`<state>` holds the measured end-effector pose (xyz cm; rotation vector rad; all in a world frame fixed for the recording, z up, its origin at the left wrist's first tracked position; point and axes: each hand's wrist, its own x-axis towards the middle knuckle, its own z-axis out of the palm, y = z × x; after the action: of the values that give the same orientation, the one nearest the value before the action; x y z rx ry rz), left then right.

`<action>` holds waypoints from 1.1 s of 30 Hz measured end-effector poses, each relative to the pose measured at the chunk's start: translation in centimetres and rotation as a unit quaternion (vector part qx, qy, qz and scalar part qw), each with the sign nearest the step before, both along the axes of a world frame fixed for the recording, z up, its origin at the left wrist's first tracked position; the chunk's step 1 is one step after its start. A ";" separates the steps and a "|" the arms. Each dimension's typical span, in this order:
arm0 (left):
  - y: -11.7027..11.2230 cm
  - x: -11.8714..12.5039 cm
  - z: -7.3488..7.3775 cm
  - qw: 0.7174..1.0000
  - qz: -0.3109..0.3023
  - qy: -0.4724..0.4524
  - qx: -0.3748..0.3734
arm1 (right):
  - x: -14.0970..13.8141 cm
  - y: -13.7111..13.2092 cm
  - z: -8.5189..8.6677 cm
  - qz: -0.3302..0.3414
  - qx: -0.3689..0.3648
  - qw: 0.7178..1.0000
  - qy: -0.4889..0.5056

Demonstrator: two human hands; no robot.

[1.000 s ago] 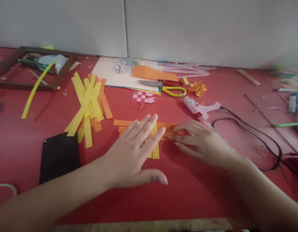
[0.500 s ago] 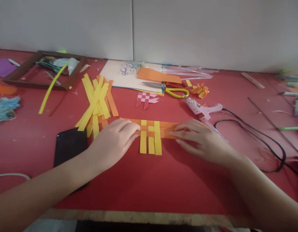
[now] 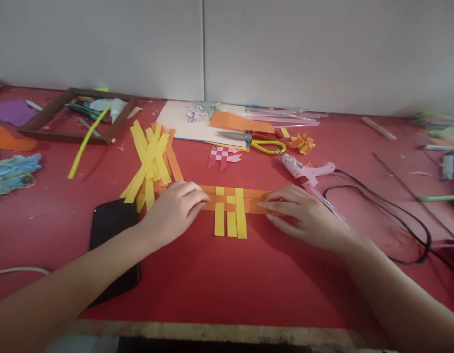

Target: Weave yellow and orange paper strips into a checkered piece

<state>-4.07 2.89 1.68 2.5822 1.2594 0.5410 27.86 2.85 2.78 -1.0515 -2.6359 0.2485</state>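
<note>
Two orange paper strips [image 3: 254, 202] lie side by side across the red table, with three yellow paper strips [image 3: 231, 224] woven through or laid over them at right angles. The rightmost yellow strip lies on top of both orange ones. At the left end, my left hand [image 3: 180, 203] has its fingers closed on an orange strip, fingertips just short of the yellow strips. My right hand [image 3: 304, 213] holds the right end of the orange strips between thumb and fingers. Both hands cover the strip ends.
Loose yellow strips [image 3: 149, 157] are piled at the left above a black phone [image 3: 114, 225]. Behind the weave lie a small pink woven paper fish [image 3: 222, 155], scissors [image 3: 267, 146] and a pink glue gun [image 3: 306, 169] with a black cord. A brown frame [image 3: 46, 135] sits at back left.
My left fingertips have slid slightly left, away from the yellow strips, uncovering more orange. The right hand has barely moved. The whole view has shifted a little.
</note>
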 end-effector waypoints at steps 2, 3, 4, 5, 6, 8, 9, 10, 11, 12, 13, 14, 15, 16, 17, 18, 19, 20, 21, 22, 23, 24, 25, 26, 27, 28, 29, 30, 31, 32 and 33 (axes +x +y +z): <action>0.0 0.0 -0.2 1.000 -0.010 0.003 0.007 | 0.0 0.0 -0.1 -0.001 -0.001 1.000 0.001; 0.1 -0.1 -0.3 1.000 -0.014 0.006 0.010 | 0.0 0.0 -0.1 -0.002 -0.002 1.000 0.002; 0.1 -0.1 -0.3 1.000 -0.017 0.008 0.013 | 0.0 0.0 -0.1 -0.002 -0.003 1.000 0.003; 0.1 -0.1 -0.3 1.000 -0.020 0.010 0.014 | 0.0 0.0 -0.1 -0.002 -0.005 1.000 0.003; 0.2 -0.2 -0.3 1.000 -0.024 0.014 0.013 | 0.0 0.0 -0.1 -0.003 -0.008 1.000 0.003; 0.2 -0.2 -0.1 0.999 -0.028 0.019 0.012 | -0.1 0.0 0.0 -0.002 -0.015 1.000 0.002; 0.3 -0.2 0.0 0.999 -0.030 0.021 0.013 | -0.1 0.0 0.1 -0.001 -0.018 1.000 0.001; 0.3 -0.1 0.0 0.999 -0.033 0.023 0.014 | -0.1 -0.1 0.1 -0.001 -0.020 1.000 0.000; 0.3 -0.1 0.1 0.999 -0.034 0.023 0.017 | -0.1 0.0 0.2 -0.001 -0.022 1.000 -0.001; 0.3 -0.1 0.1 0.999 -0.035 0.024 0.021 | -0.1 0.0 0.2 -0.002 -0.023 1.000 -0.002; 0.3 -0.1 0.1 0.999 -0.036 0.025 0.025 | -0.2 0.0 0.2 -0.004 -0.024 1.000 -0.004; 0.2 -0.1 0.1 0.998 -0.038 0.029 0.030 | -0.2 0.0 0.1 -0.007 -0.024 1.000 -0.006; 0.2 -0.1 0.0 0.998 -0.040 0.034 0.038 | -0.2 0.0 0.0 -0.011 -0.022 1.000 -0.008; 0.2 -0.1 -0.1 0.997 -0.044 0.041 0.047 | -0.2 0.0 -0.2 -0.015 -0.019 1.000 -0.009; 0.1 -0.1 -0.1 0.996 -0.047 0.050 0.058 | -0.2 0.0 -0.4 -0.020 -0.014 1.000 -0.010; 0.1 -0.1 -0.2 0.995 -0.052 0.059 0.069 | -0.2 0.0 -0.6 -0.024 -0.009 1.000 -0.009; 0.1 -0.1 -0.3 0.993 -0.055 0.066 0.078 | -0.2 0.0 -0.8 -0.026 -0.004 1.000 -0.008; 0.1 -0.1 -0.3 0.992 -0.057 0.070 0.085 | -0.2 0.0 -0.9 -0.028 0.001 1.000 -0.005; 0.1 -0.1 -0.3 0.992 -0.057 0.073 0.089 | -0.2 0.0 -1.1 -0.029 0.005 1.000 -0.003; 0.1 -0.1 -0.3 0.991 -0.058 0.074 0.092 | -0.3 0.0 -1.1 -0.029 0.009 1.000 0.000; 0.2 -0.1 -0.3 0.991 -0.059 0.075 0.094 | -0.3 0.0 -1.2 -0.028 0.013 1.000 0.002; 0.2 -0.1 -0.2 0.990 -0.060 0.078 0.097 | -0.3 0.0 -1.2 -0.027 0.017 0.999 0.005; 0.3 -0.1 -0.2 0.989 -0.063 0.082 0.102 | -0.3 0.0 -1.2 -0.026 0.019 0.999 0.007; 0.3 0.0 -0.1 0.988 -0.066 0.085 0.107 | -0.3 0.0 -1.2 -0.024 0.020 0.999 0.008; 0.3 0.0 -0.1 0.987 -0.069 0.088 0.113 | -0.3 0.0 -1.3 -0.023 0.020 1.000 0.006; 0.3 0.0 0.0 0.986 -0.071 0.089 0.119 | -0.2 0.0 -1.3 -0.022 0.018 1.000 0.001; 0.3 0.0 0.0 0.986 -0.072 0.089 0.123 | -0.2 0.0 -1.4 -0.023 0.015 1.000 -0.008; 0.2 0.1 0.1 0.985 -0.073 0.088 0.126 | -0.1 -0.1 -1.4 -0.023 0.014 0.999 -0.019; 0.1 0.2 0.2 0.985 -0.076 0.086 0.127 | -0.1 -0.1 -1.4 -0.022 0.013 0.999 -0.030; -0.1 0.3 0.3 0.985 -0.082 0.084 0.126 | -0.1 -0.1 -1.5 -0.021 0.014 0.999 -0.038; -0.4 0.4 0.3 0.985 -0.091 0.083 0.123 | 0.0 -0.2 -1.5 -0.020 0.016 0.999 -0.043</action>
<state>-3.66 2.54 2.02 2.9654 1.0434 0.4804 27.82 2.70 1.32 -1.1274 -2.6820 0.1556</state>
